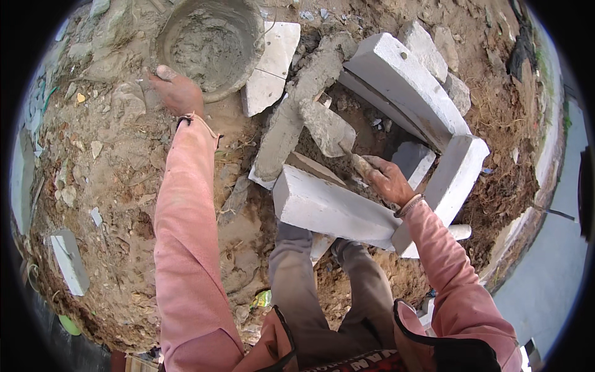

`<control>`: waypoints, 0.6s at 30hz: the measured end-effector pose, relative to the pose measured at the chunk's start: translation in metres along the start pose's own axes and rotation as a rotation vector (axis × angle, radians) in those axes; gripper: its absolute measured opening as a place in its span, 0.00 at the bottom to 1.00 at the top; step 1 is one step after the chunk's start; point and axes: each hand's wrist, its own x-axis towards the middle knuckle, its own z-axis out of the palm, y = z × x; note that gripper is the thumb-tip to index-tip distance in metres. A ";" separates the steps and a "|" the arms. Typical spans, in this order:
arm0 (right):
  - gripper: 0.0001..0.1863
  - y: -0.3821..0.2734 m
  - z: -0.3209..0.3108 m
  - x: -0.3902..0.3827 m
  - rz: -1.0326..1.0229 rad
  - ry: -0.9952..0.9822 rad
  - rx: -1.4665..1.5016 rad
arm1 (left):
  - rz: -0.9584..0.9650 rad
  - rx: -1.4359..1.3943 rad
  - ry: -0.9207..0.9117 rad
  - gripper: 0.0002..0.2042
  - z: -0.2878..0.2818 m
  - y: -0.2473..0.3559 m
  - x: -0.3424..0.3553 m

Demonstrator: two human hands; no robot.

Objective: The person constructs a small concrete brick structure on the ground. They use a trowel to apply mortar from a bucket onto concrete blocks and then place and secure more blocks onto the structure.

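Observation:
My right hand [390, 180] is closed round the wooden handle of a trowel [331, 131]. Wet grey mortar coats the blade, which rests at the edge of a mortar strip [279, 139] spread along the left side of a block enclosure. Close below the right hand lies a long white block [334, 208] forming the near side. My left hand [178, 93] is beside the near left rim of a round pan [259, 46] of wet mortar. Its thumb stands apart and it appears to hold nothing; the other fingers are partly hidden.
Long white blocks [412, 87] and another block [455, 177] make up the far and right sides. Flat white pieces [273, 59] lie right of the pan. Rubble [424, 49] sits behind; a loose block [70, 260] is at far left. Uneven soil surrounds everything.

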 end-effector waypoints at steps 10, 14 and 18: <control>0.23 -0.198 0.014 0.058 -0.400 0.020 0.080 | -0.316 -0.176 -0.256 0.34 -0.020 -0.021 0.042; 0.14 -0.112 0.010 -0.058 -0.463 0.404 0.089 | -0.169 -0.171 -0.181 0.32 -0.055 0.017 -0.009; 0.26 0.041 -0.044 -0.211 0.070 0.918 0.302 | -0.193 -0.407 -0.506 0.30 -0.108 0.106 -0.169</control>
